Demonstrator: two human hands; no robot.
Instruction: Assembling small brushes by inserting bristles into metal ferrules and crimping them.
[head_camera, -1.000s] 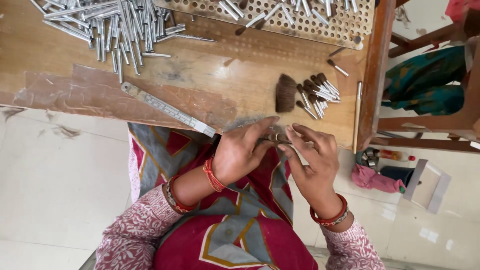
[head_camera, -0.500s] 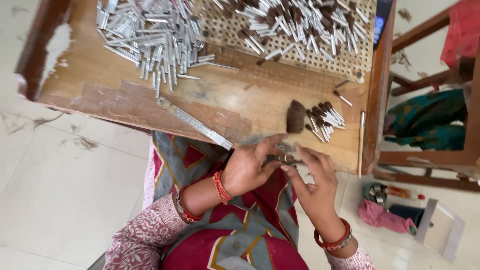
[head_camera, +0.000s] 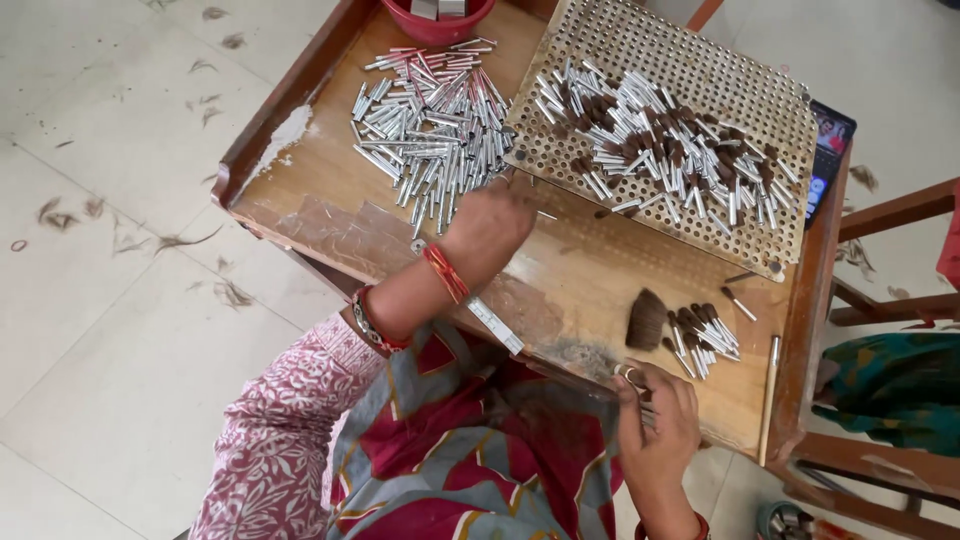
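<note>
Shiny metal tubes (head_camera: 430, 120) are being seen heaped at upper centre on a worn, scuffed wooden table (head_camera: 600, 280). A perforated board (head_camera: 700, 60), matt tan, is being shown upper right, with soft dark bristles (head_camera: 647, 320) below it.

A: Place type? Quick.

B: Small hand-assembly workshop, looks home-based. Worn wooden work table (head_camera: 600, 290) with a raised edge, a heap of loose metal tubes (head_camera: 430, 115), and a perforated board (head_camera: 700, 60) loaded with finished small brushes (head_camera: 660, 135).

A: Anything else backing that up?

B: A tuft of brush hair (head_camera: 648, 320) beside a small batch of brushes (head_camera: 705, 335) near the table's front edge, and hair clippings scattered over the pale tiled floor (head_camera: 120, 240). A red tub (head_camera: 435, 28) sits at the far edge, wooden furniture (head_camera: 890, 215) close by.
</note>
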